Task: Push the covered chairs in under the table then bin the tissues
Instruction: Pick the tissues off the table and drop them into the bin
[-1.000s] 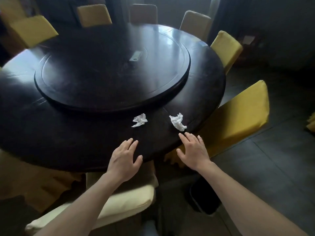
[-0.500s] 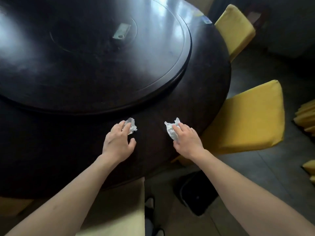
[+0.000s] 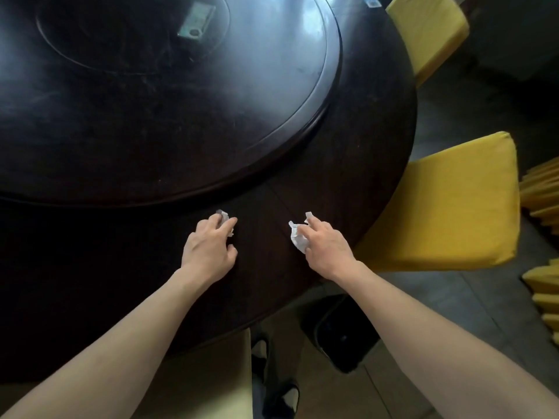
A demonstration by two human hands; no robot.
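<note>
On the near edge of the worktop point(image 3: 348, 182): two crumpled tissues, one under each hand, well apart from each other.
Left hand point(image 3: 208, 249): fingers curled over the left tissue point(image 3: 225, 219); white paper shows only past the fingertips, on the far side.
Right hand point(image 3: 325, 244): fingers and thumb closing round the right tissue point(image 3: 298, 237), which sticks out to the left of the fingers.
Tissue shape: bunched wads, no clear long axis.
Bin point(image 3: 341, 334): dark container on the floor, near right, below the worktop edge; nearer the right hand.
Coming move, judged: lift both wads, carry them back and down to the bin.
Covered chairs point(image 3: 447, 204): yellow, right side, seats tucked under the worktop.
</note>
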